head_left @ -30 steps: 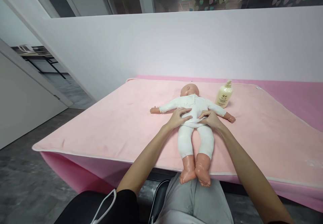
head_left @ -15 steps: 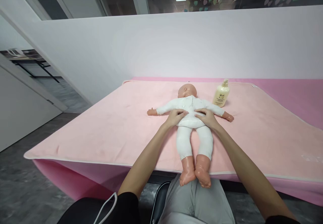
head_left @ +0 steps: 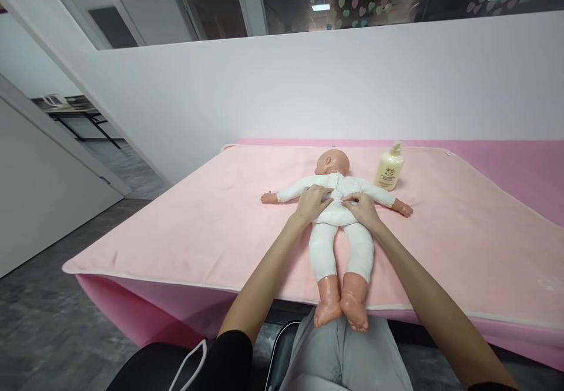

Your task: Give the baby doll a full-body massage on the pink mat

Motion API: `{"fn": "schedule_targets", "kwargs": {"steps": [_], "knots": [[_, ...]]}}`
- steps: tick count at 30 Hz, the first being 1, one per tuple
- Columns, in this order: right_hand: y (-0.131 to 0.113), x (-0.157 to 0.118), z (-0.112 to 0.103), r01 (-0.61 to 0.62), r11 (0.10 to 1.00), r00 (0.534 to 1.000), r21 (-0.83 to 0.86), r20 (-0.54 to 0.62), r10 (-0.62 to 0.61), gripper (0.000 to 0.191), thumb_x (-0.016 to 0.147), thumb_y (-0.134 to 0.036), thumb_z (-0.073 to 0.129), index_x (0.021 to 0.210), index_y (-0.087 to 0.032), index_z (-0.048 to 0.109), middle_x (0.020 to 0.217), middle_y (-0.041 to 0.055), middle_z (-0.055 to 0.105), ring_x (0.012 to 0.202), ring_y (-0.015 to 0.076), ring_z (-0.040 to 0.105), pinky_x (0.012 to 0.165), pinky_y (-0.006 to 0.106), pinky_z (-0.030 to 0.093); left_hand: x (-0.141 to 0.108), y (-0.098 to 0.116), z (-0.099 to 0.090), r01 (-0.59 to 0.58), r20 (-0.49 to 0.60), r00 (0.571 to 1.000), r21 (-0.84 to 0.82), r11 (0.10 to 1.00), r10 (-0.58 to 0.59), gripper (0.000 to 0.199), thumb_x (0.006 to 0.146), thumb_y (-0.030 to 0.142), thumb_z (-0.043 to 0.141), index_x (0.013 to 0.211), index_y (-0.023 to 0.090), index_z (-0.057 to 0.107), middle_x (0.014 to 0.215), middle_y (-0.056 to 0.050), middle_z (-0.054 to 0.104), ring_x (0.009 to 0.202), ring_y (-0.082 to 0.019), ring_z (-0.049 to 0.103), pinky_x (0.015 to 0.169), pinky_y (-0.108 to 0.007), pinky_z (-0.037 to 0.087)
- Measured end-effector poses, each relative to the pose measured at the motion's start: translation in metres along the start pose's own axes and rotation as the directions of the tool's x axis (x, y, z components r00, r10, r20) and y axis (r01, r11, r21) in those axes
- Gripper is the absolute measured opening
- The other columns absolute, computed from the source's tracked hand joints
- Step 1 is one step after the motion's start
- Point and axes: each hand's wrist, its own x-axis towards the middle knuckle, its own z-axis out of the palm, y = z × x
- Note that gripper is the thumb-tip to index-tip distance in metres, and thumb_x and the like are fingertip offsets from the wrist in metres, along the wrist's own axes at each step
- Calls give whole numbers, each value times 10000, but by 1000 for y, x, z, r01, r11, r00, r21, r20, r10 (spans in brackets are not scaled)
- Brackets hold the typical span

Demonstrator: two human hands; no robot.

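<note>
A baby doll [head_left: 337, 185] with a white cloth body lies on a pink blanket [head_left: 198, 221], its arms spread and its bare feet toward me over the near edge. Its head is turned to the left. My left hand [head_left: 313, 201] rests on the left side of the doll's torso, with fingers and thumb apart. On the right side of the torso lies my right hand [head_left: 362, 208], its thumb apart from the fingers. Neither hand is wrapped around anything.
A pale yellow pump bottle [head_left: 389, 168] stands beyond the doll's right-hand arm. Behind the table rises a white wall [head_left: 308, 86]. A black chair [head_left: 282, 350] shows at my legs.
My left hand has moved slightly up the doll's torso. The whole view has shifted a little, so the scene sits lower and further right. Doll and bottle keep their places on the blanket.
</note>
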Motion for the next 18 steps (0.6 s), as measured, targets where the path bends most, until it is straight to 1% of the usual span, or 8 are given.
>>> {"fn": "schedule_targets", "kwargs": {"steps": [2, 5, 7, 9, 11, 12, 15, 18], "knots": [[0, -1, 0, 42, 997, 999, -60, -19, -43, 89, 677, -160, 605, 664, -179, 691, 781, 42, 716, 781, 204, 633, 818, 356, 481, 7, 2, 2, 33, 11, 999, -10, 999, -32, 265, 828, 250, 561, 1056, 191, 683, 1055, -78, 704, 992, -236, 617, 884, -362, 448], [0, -3, -1, 160, 977, 985, -140, -41, -168, 151, 708, -171, 544, 706, -183, 695, 795, 55, 707, 811, 213, 614, 841, 380, 464, 13, 5, 8, 81, -14, 996, -81, 993, -82, 216, 812, 192, 564, 967, 180, 715, 981, -68, 727, 907, -211, 645, 826, -321, 471], [-1, -5, -2, 231, 967, 968, -104, -76, -239, 195, 731, -198, 517, 798, -180, 699, 857, 65, 705, 839, 211, 609, 841, 375, 465, 12, 3, 13, 106, -47, 992, -142, 984, -114, 196, 807, 182, 565, 922, 168, 724, 933, -68, 734, 855, -204, 650, 788, -312, 480], [0, -5, -2, 255, 967, 956, -10, -150, -254, 241, 771, -254, 491, 883, -175, 689, 929, 76, 698, 869, 204, 609, 827, 362, 474, 10, 0, 17, 112, -83, 987, -227, 967, -134, 185, 804, 174, 565, 895, 171, 727, 906, -57, 736, 818, -188, 649, 771, -301, 487], [1, -4, -2, 217, 973, 958, 81, -210, -196, 291, 802, -312, 469, 947, -167, 676, 1000, 90, 687, 883, 200, 610, 812, 356, 483, 8, -4, 19, 107, -100, 984, -321, 941, -145, 179, 799, 171, 570, 885, 175, 727, 897, -46, 737, 801, -173, 648, 770, -290, 493], [2, -3, -1, 177, 979, 965, 105, -215, -151, 312, 798, -324, 478, 984, -161, 669, 1033, 95, 680, 880, 198, 610, 811, 359, 486, 7, -7, 20, 102, -98, 984, -359, 928, -146, 179, 794, 173, 573, 886, 176, 727, 899, -45, 736, 804, -172, 648, 774, -289, 495], [4, 4, -2, 32, 997, 990, 70, -136, -23, 392, 710, -275, 576, 1071, -149, 661, 1078, 94, 674, 833, 189, 600, 830, 373, 484, 7, -10, 21, 79, -82, 989, -419, 904, -125, 207, 776, 152, 562, 898, 182, 727, 934, -40, 728, 856, -176, 644, 820, -300, 494], [4, 12, -4, -84, 996, 995, -1, -53, 84, 406, 640, -210, 627, 1036, -153, 696, 1028, 72, 697, 797, 180, 596, 841, 366, 480, 9, -11, 21, 54, -78, 993, -396, 917, -92, 287, 740, 85, 505, 884, 189, 730, 937, -32, 716, 909, -179, 624, 896, -320, 470]]}}
